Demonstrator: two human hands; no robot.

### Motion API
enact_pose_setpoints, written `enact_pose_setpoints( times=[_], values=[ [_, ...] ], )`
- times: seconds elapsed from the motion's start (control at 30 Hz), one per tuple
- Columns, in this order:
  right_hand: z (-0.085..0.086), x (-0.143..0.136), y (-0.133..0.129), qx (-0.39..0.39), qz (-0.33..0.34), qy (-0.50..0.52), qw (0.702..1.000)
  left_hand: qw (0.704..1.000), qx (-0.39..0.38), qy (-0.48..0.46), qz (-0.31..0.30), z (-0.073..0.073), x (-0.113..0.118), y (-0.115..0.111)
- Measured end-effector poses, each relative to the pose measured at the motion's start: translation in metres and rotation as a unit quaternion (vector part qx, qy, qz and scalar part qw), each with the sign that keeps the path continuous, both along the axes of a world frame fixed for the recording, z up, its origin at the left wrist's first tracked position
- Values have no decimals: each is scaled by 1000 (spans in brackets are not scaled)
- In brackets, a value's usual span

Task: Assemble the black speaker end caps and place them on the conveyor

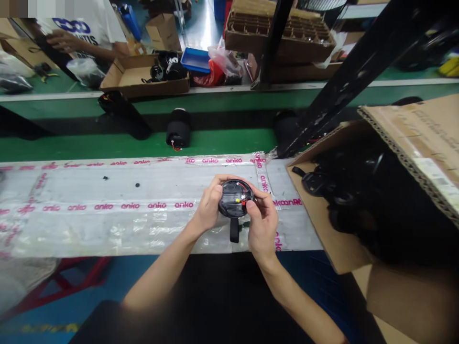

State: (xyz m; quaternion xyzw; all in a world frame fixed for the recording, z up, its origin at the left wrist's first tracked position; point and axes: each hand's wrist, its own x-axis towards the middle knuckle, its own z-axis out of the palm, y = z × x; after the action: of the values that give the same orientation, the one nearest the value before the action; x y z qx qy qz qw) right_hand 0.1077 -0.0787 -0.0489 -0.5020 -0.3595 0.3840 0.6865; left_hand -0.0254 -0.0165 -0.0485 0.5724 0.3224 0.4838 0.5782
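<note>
Between both hands is a round black plastic cover (229, 206), its inner side facing up. Red wires and small yellow and red parts show inside it, and a black strap (234, 231) hangs from its near edge. My left hand (210, 203) grips the left rim, thumb on top. On the right side my right hand (263, 222) holds the rim, its thumb pressed by the red part and its fingers curled round the far edge. The cover is held above the near bench, which is wrapped in plastic with pink printed tape (122, 206).
A black cylindrical housing (178, 128) with wires stands on the green surface beyond. At right, an open cardboard box (322, 239) holds black parts like this cover. A slanted black post (333, 91) rises beside it. Across the line, a person in a white shirt (82, 33) stands near cartons.
</note>
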Motion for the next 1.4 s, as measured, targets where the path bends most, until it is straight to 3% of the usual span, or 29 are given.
enact_pose_setpoints(
  times=[0.23,0.5,0.7,0.93,1.17,1.27,1.33,1.4],
  values=[
    [4,-8,-13,-25,-51,-92,994,1000,9,18,15,6,5,-4],
    [8,-1,-9,-46,6,-73,996,1000,-2,15,-8,10,-4,2],
    [5,1,-10,-54,12,-73,996,989,-26,71,-125,28,-23,17],
    [-5,0,-9,-61,8,-49,997,996,-87,25,0,23,0,6],
    [-14,8,-11,-61,25,-85,994,997,-35,62,-24,35,-5,0],
    [-16,19,-10,-54,59,-118,990,992,-3,89,-84,43,-16,14],
    [-17,32,-7,-48,97,-120,987,984,55,130,-109,50,-33,39],
    [-19,47,-5,-41,144,-114,982,971,101,203,-76,58,-58,77]
  ],
)
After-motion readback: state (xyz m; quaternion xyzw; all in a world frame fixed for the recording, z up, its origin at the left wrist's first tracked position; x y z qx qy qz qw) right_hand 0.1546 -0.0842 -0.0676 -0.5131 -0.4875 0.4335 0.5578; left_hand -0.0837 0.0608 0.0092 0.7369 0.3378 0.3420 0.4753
